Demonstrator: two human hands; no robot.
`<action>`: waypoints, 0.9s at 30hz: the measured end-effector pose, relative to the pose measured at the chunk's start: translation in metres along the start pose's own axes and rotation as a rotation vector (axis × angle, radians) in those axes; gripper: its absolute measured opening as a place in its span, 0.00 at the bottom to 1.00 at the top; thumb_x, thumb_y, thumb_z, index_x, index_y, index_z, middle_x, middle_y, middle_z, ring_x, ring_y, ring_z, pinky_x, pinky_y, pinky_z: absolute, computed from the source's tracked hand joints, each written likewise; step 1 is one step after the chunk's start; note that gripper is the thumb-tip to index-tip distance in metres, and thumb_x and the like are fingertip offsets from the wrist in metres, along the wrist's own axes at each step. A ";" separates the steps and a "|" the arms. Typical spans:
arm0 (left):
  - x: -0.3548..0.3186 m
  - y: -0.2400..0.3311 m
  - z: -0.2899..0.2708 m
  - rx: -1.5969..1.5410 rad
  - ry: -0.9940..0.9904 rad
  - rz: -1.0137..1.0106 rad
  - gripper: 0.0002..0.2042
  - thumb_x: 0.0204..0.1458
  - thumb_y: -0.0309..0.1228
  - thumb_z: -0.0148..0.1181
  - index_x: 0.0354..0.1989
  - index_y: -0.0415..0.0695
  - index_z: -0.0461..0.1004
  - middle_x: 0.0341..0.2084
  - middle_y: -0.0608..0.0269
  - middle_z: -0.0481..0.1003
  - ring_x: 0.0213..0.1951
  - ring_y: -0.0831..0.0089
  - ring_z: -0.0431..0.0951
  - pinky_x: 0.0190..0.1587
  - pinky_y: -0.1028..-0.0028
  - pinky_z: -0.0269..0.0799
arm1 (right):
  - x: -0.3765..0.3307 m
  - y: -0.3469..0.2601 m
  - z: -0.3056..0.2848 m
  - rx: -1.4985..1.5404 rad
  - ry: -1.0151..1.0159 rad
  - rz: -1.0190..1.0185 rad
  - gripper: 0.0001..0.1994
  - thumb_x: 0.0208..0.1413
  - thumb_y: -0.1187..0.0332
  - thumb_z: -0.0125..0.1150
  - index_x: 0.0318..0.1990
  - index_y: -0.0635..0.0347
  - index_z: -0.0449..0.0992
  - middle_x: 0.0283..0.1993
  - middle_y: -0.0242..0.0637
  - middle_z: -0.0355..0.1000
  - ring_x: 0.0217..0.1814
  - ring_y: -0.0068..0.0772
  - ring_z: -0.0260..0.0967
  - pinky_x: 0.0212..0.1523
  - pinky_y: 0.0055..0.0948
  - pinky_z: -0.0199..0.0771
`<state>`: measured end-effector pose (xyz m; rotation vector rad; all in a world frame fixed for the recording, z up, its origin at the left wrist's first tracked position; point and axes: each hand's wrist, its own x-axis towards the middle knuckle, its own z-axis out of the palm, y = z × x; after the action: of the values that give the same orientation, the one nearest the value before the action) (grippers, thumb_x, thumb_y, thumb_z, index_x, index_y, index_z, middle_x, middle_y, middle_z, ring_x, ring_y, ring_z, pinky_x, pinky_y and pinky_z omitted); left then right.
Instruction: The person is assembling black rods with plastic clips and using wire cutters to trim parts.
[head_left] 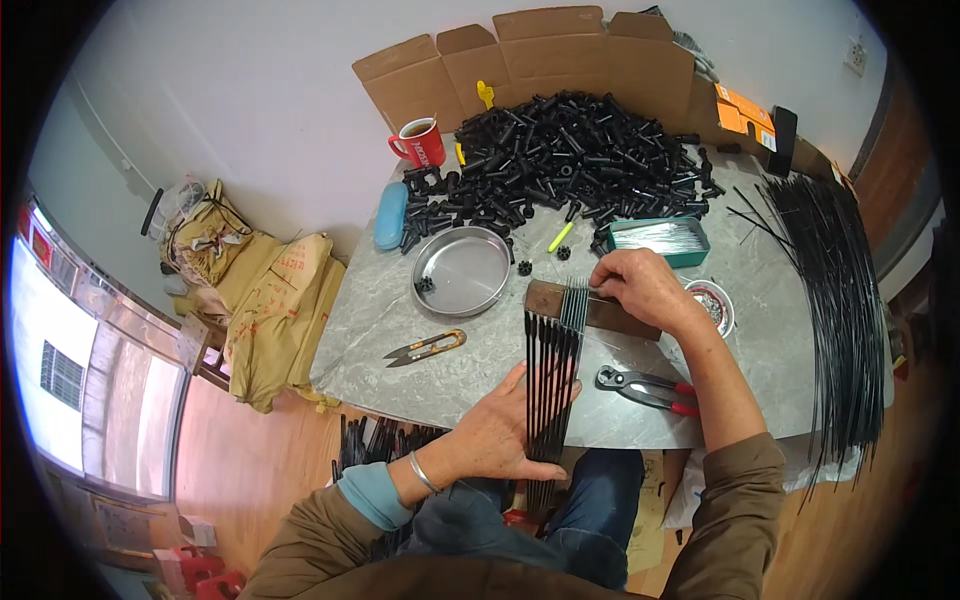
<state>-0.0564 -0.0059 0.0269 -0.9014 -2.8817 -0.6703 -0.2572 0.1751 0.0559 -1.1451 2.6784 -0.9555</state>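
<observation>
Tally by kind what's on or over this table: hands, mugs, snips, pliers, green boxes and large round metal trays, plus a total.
Hands: 2 (left hand, right hand)
Mugs: 1
Snips: 1
Pliers: 1
Green boxes: 1
Large round metal trays: 1
Total: 7

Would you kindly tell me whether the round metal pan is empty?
Not empty: a small black piece lies inside the pan, near its left edge.

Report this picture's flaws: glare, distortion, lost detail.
Head view, rim: black fisheye corners, with the window frame at left bowing; head view, far left: the window washes out nearly to white; head view, centre: soft sheen on the round metal dish; head view, same area: detail at the right hand's fingertips is too fine to tell.
</observation>
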 end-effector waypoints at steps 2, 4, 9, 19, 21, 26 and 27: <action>0.000 0.001 0.000 -0.014 0.019 0.013 0.47 0.40 0.59 0.63 0.63 0.39 0.56 0.66 0.46 0.50 0.67 0.49 0.50 0.64 0.58 0.53 | 0.001 0.001 -0.001 0.075 -0.049 0.052 0.07 0.48 0.71 0.57 0.32 0.61 0.79 0.32 0.44 0.76 0.37 0.46 0.73 0.40 0.38 0.71; 0.000 0.001 0.001 0.007 0.001 -0.007 0.47 0.39 0.58 0.64 0.63 0.39 0.56 0.66 0.46 0.51 0.67 0.49 0.50 0.64 0.58 0.53 | 0.000 0.002 0.000 0.053 -0.037 0.038 0.07 0.48 0.71 0.57 0.33 0.60 0.79 0.32 0.44 0.76 0.37 0.46 0.73 0.40 0.38 0.71; 0.000 0.000 0.002 0.003 -0.009 -0.007 0.47 0.39 0.58 0.64 0.63 0.39 0.56 0.66 0.46 0.51 0.67 0.49 0.50 0.64 0.58 0.53 | -0.002 0.006 0.011 0.105 0.034 0.040 0.08 0.51 0.71 0.56 0.37 0.59 0.77 0.32 0.45 0.76 0.37 0.47 0.73 0.40 0.38 0.71; 0.000 0.001 0.002 0.025 0.019 0.006 0.47 0.38 0.59 0.64 0.62 0.38 0.57 0.66 0.46 0.52 0.67 0.48 0.50 0.64 0.57 0.52 | -0.017 0.005 0.005 -0.157 0.215 -0.073 0.08 0.50 0.70 0.58 0.38 0.60 0.76 0.33 0.42 0.76 0.39 0.46 0.73 0.40 0.39 0.71; 0.000 0.001 0.001 0.023 0.016 0.003 0.47 0.38 0.59 0.65 0.62 0.38 0.57 0.66 0.46 0.52 0.67 0.48 0.50 0.64 0.57 0.52 | -0.022 0.011 0.001 -0.321 0.193 -0.070 0.07 0.49 0.70 0.58 0.36 0.59 0.77 0.34 0.40 0.76 0.40 0.47 0.72 0.41 0.41 0.70; 0.001 0.004 0.000 0.024 0.006 -0.007 0.47 0.38 0.59 0.65 0.62 0.38 0.57 0.66 0.47 0.52 0.67 0.48 0.50 0.64 0.57 0.52 | -0.019 0.010 -0.003 -0.286 0.148 -0.076 0.05 0.48 0.70 0.57 0.28 0.58 0.79 0.32 0.36 0.75 0.41 0.43 0.71 0.44 0.40 0.66; 0.001 0.003 0.000 0.023 0.009 -0.003 0.47 0.38 0.59 0.65 0.62 0.38 0.57 0.66 0.47 0.52 0.67 0.48 0.50 0.64 0.57 0.52 | -0.018 0.010 -0.005 -0.285 0.148 -0.077 0.05 0.48 0.70 0.57 0.28 0.58 0.79 0.32 0.36 0.75 0.41 0.43 0.71 0.44 0.40 0.66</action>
<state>-0.0553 -0.0030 0.0286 -0.8897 -2.8772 -0.6377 -0.2519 0.1948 0.0510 -1.2822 2.9849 -0.7089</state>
